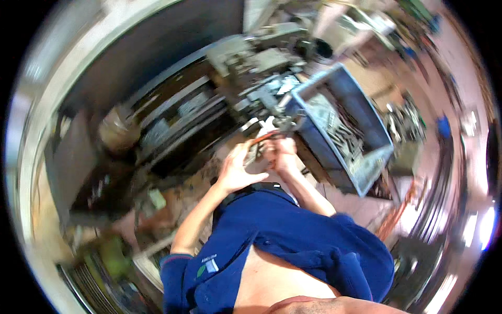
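Note:
My left hand (235, 171) is in front of my waist, its thumb spread away from its fingers. Its fingertips are close to a slim orange and dark thing (264, 137); whether they touch it I cannot tell. My right hand (283, 153) is beside it with the fingers curled in, just below the dark end of that slim thing. What it grips is blurred and mostly hidden. Just beyond both hands are the grey metal parts of a machine (261, 97), with a small whitish piece (267, 125) near the fingers.
A blue plastic crate (340, 157) with many metal pieces stands close to my right hand. The machine's long dark bed (183, 136) runs off to the left. More metal parts (405, 123) are heaped beyond the crate. Long dark rods (444, 183) lie at the far right.

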A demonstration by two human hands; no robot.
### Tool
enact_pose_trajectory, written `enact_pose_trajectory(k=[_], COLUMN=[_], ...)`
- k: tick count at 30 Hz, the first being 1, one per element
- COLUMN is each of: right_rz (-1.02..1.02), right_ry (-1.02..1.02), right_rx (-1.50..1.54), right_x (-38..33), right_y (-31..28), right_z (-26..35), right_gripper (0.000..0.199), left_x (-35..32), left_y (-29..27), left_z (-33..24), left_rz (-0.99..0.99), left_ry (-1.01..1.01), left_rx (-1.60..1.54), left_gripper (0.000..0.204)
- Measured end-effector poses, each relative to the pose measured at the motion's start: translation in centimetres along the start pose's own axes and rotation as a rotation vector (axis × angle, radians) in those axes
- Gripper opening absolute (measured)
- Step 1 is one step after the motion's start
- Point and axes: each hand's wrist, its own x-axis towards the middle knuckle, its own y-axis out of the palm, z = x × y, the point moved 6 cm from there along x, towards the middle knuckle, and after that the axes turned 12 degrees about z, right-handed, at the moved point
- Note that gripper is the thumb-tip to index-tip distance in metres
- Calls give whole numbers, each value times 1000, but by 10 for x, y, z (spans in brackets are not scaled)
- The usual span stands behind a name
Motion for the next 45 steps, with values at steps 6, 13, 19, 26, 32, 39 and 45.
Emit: enact_pose_trajectory(k=[6,13,19,26,32,39,45], right_rz=[105,349,543,716,659,646,670], right_ry=[-4,-79,178,540,545,632,650], right_rx=[525,518,372,145,117,68,-71], right_x=[-11,16,-23,-74,-70,-81,-76], right_y=[-89,-169,-40,52,69,92,82], right_z=[58,83,9,-68,-89,-107,-111], right_gripper=[28,35,55,61,51,47,48], left_x=[-80,-219,-289,-501,-642,-650,-664], left_y=[6,36,31,31,23,12,17], left_z=[64,113,111,135,144,194,177], left_rz=[-282,-575,-714,-1159,-1245,-895,-1100], left_ry=[-432,-790,-688,-1064,-1806,-2008,-1952], left_rx=[-341,-372,-486,-248,-55,61,70], left_gripper=[36,37,34,32,33,30,22])
